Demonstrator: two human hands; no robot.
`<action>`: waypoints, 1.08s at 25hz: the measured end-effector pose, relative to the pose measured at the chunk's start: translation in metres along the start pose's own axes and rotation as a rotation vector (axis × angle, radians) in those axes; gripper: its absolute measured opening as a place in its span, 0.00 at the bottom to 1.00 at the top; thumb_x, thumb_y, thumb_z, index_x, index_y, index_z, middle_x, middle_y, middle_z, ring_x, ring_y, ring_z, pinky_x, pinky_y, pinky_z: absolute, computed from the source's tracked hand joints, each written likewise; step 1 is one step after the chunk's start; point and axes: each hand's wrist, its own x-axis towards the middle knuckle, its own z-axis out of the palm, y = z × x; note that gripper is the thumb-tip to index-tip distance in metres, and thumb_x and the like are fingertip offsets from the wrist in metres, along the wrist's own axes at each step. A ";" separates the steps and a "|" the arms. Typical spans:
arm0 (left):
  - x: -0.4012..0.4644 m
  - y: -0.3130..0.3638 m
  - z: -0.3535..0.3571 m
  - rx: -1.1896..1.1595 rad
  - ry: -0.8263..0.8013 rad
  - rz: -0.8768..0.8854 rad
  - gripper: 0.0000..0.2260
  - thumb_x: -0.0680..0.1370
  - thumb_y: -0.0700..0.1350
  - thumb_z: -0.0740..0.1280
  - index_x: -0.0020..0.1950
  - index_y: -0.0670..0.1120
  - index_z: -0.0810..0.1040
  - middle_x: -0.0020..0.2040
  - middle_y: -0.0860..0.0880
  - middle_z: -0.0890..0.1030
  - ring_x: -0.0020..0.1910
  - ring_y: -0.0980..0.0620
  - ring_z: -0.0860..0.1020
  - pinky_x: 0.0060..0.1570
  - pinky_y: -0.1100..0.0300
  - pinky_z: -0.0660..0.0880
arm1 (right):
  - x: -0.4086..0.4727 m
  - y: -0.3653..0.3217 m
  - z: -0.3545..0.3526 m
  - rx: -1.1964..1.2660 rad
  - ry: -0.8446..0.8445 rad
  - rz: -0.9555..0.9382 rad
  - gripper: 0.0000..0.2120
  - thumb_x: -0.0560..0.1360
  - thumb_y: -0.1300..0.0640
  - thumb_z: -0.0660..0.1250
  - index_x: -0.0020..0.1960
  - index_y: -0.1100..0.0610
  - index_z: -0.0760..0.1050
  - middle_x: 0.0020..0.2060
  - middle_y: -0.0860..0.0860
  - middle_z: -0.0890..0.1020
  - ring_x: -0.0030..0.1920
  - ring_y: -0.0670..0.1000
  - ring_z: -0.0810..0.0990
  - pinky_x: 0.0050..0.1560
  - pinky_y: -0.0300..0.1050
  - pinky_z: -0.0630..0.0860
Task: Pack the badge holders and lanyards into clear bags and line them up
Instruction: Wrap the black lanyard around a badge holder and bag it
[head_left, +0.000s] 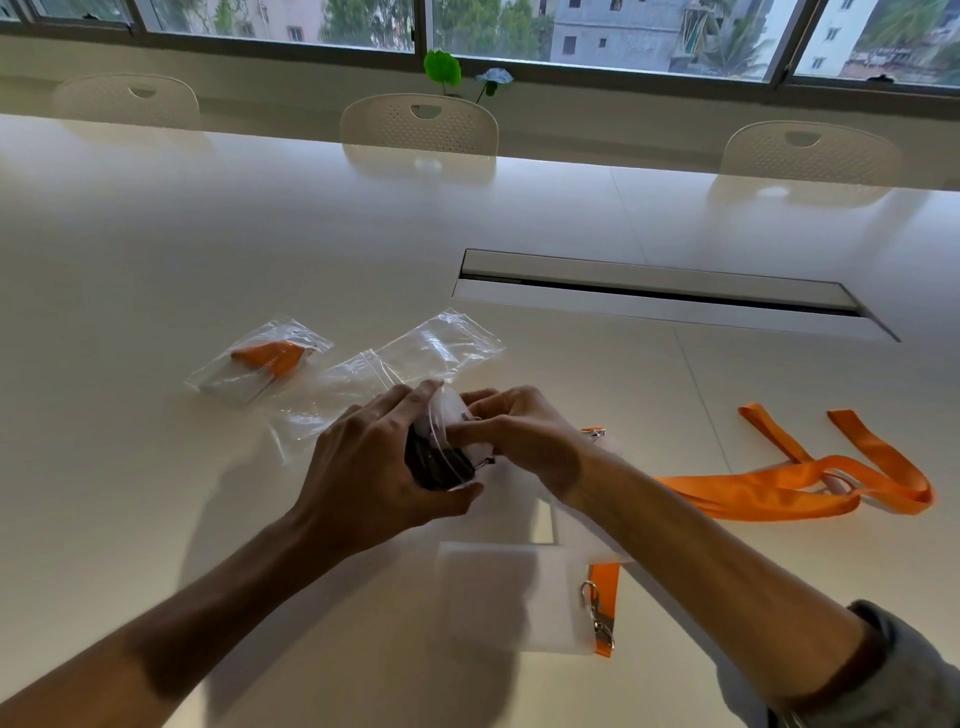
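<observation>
My left hand (384, 457) and my right hand (519, 431) meet over the table's middle, both gripping a clear bag (451, 415) with a dark rolled lanyard (436, 465) inside. A packed bag with an orange lanyard (260, 364) lies at the left. Empty clear bags (431, 348) lie just beyond my hands. A loose orange lanyard (810, 483) sprawls at the right. Near me lies a white badge holder (498, 592) with an orange strap and metal clip (600, 613) beside it.
The white table (208, 234) has a recessed cable slot (660, 293) at the far right. Three white chairs (418, 124) stand along the far edge, below a window with a small green plant (444, 70).
</observation>
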 end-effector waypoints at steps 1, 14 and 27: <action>0.000 0.001 0.000 -0.002 0.007 0.008 0.46 0.61 0.72 0.67 0.72 0.46 0.67 0.59 0.48 0.79 0.46 0.54 0.75 0.48 0.57 0.77 | -0.002 0.003 0.004 0.025 -0.007 -0.003 0.05 0.71 0.62 0.71 0.46 0.62 0.83 0.52 0.49 0.81 0.48 0.50 0.81 0.45 0.41 0.78; 0.020 -0.016 -0.016 -0.932 0.000 -0.515 0.23 0.76 0.56 0.65 0.65 0.43 0.70 0.50 0.43 0.83 0.42 0.46 0.83 0.32 0.62 0.79 | -0.006 -0.010 -0.024 0.312 0.090 -0.119 0.18 0.66 0.47 0.70 0.47 0.62 0.83 0.43 0.57 0.82 0.40 0.46 0.79 0.38 0.36 0.75; 0.012 -0.003 -0.009 -1.155 0.016 -0.518 0.13 0.80 0.47 0.60 0.64 0.44 0.70 0.47 0.39 0.80 0.33 0.47 0.80 0.26 0.60 0.75 | 0.001 -0.007 -0.006 -0.001 0.255 -0.300 0.13 0.77 0.47 0.60 0.41 0.50 0.80 0.40 0.53 0.83 0.44 0.50 0.80 0.47 0.42 0.75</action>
